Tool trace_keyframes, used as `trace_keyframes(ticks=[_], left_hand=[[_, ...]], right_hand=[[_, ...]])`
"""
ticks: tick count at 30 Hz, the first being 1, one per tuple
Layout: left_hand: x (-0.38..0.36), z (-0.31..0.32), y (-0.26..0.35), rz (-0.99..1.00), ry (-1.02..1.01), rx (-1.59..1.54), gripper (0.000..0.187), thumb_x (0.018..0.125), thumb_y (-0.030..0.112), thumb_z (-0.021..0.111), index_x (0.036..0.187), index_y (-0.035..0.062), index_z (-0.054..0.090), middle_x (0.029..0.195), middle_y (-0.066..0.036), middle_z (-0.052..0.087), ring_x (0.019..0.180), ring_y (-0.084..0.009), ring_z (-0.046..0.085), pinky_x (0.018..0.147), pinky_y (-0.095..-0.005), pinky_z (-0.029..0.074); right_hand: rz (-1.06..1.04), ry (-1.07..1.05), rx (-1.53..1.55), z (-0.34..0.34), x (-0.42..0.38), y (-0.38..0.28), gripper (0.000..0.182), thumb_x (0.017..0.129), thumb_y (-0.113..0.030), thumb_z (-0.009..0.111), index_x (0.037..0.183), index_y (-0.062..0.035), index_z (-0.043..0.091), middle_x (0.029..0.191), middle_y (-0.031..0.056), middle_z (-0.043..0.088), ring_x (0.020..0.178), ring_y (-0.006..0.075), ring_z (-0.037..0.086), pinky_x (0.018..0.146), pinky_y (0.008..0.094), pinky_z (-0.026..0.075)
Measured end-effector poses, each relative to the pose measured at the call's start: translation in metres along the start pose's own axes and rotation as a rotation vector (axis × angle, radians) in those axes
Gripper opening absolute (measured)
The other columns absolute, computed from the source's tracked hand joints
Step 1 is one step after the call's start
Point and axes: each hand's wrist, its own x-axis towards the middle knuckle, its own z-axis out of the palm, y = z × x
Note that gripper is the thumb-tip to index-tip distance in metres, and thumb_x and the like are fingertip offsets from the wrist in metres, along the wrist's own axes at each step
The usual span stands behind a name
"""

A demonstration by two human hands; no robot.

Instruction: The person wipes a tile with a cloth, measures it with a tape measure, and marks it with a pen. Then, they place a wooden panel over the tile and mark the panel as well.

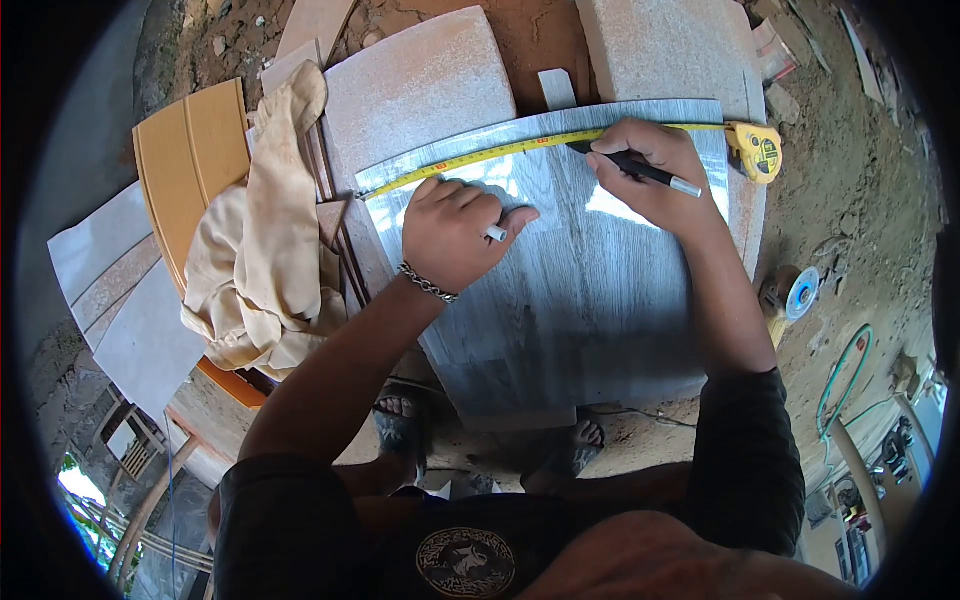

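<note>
A grey wood-grain tile (560, 300) lies in front of me with a yellow tape measure (757, 153) stretched across its far edge. The case sits past the right end, and the blade's tip is at the left corner. My left hand (447, 232) is closed, its knuckles close against the blade. Between its thumb and fingers pokes the white end of a small cylinder, apparently a marker cap (496, 233). My right hand (680, 200) grips a black marker (650, 172), its writing end pointing left beside the blade. The fingers partly cover the blade there.
Pale blocks (420, 85) support the tile from behind. A beige cloth (265, 240) lies over orange-brown panels (195, 150) at left, near white tile pieces (130, 270). On the ground at right are an angle grinder with a disc (800, 293) and a green hose (845, 385).
</note>
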Motion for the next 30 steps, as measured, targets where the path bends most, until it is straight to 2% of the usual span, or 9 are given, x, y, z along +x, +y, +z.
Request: trace_keyframes(ticks=[5,7,20,23,25,26,27,29,30], left_hand=[[-0.001,0.000,-0.001,-0.002,0.000,0.002,0.050,0.076,0.037,0.085,0.054,0.0110,0.047,0.054,-0.003,0.052,0.050,-0.0202,0.049,0.058,-0.0353,0.036],[-0.001,0.000,-0.001,0.001,0.001,-0.004,0.050,0.076,0.037,0.085,0.054,0.0111,0.047,0.054,-0.003,0.052,0.050,-0.0201,0.049,0.058,-0.0353,0.036],[0.000,-0.002,0.000,0.013,-0.003,0.006,0.049,0.076,0.035,0.085,0.054,0.0110,0.048,0.054,-0.003,0.053,0.051,-0.0205,0.049,0.059,-0.0354,0.037],[0.000,-0.004,0.000,0.013,-0.065,0.048,0.044,0.082,0.040,0.079,0.057,0.0112,0.057,0.056,-0.002,0.059,0.053,-0.0178,0.056,0.061,-0.0330,0.040],[-0.001,-0.002,0.000,0.016,-0.052,0.053,0.045,0.082,0.041,0.078,0.057,0.0111,0.057,0.057,-0.002,0.059,0.053,-0.0185,0.056,0.062,-0.0334,0.040],[-0.001,-0.003,0.001,0.031,-0.047,0.056,0.045,0.082,0.041,0.078,0.057,0.0111,0.057,0.057,-0.002,0.059,0.053,-0.0185,0.056,0.062,-0.0334,0.040],[-0.001,-0.003,0.002,0.020,-0.058,0.072,0.044,0.083,0.041,0.078,0.057,0.0112,0.058,0.057,-0.002,0.059,0.053,-0.0190,0.056,0.062,-0.0336,0.041],[0.001,-0.005,0.003,0.039,-0.067,0.095,0.044,0.083,0.042,0.077,0.058,0.0112,0.059,0.057,-0.003,0.060,0.053,-0.0195,0.056,0.063,-0.0338,0.041],[0.002,-0.004,0.003,0.028,-0.041,0.086,0.044,0.083,0.042,0.077,0.058,0.0112,0.059,0.057,-0.003,0.060,0.053,-0.0199,0.056,0.063,-0.0339,0.041]], right_hand=[[0.017,0.005,-0.010,0.002,0.000,0.000,0.014,0.085,-0.002,0.076,0.089,0.0012,0.063,0.078,0.0059,0.065,0.067,0.0103,0.060,0.060,0.0254,0.047],[-0.021,0.062,0.055,0.005,0.001,0.000,0.016,0.085,-0.006,0.075,0.082,-0.0007,0.060,0.066,0.0048,0.056,0.057,0.0096,0.050,0.051,0.0267,0.039],[-0.059,0.044,0.048,0.003,0.002,-0.001,0.017,0.083,-0.006,0.075,0.081,-0.0002,0.059,0.066,0.0044,0.055,0.058,0.0090,0.051,0.051,0.0268,0.039],[-0.033,0.055,0.034,0.002,-0.001,-0.003,0.014,0.086,-0.007,0.075,0.085,-0.0003,0.062,0.071,0.0073,0.061,0.058,0.0131,0.054,0.054,0.0279,0.042],[-0.166,0.176,0.085,0.006,-0.001,-0.007,0.011,0.088,-0.008,0.073,0.091,-0.0010,0.065,0.079,0.0111,0.067,0.058,0.0193,0.058,0.056,0.0305,0.046],[-0.211,0.152,0.019,0.003,-0.005,-0.007,0.010,0.091,-0.010,0.070,0.097,-0.0018,0.067,0.087,0.0140,0.070,0.065,0.0251,0.062,0.062,0.0327,0.050],[-0.218,0.166,0.011,0.003,-0.009,-0.005,0.010,0.091,-0.010,0.070,0.097,-0.0018,0.067,0.087,0.0140,0.070,0.065,0.0251,0.062,0.062,0.0327,0.050],[-0.374,0.339,-0.210,0.000,-0.016,-0.002,0.007,0.093,-0.005,0.066,0.099,-0.0026,0.066,0.089,0.0127,0.068,0.076,0.0226,0.066,0.067,0.0310,0.051],[-0.395,0.275,-0.378,-0.013,-0.017,-0.006,0.017,0.088,-0.012,0.071,0.102,-0.0051,0.063,0.106,0.0144,0.069,0.095,0.0305,0.065,0.083,0.0393,0.051]])
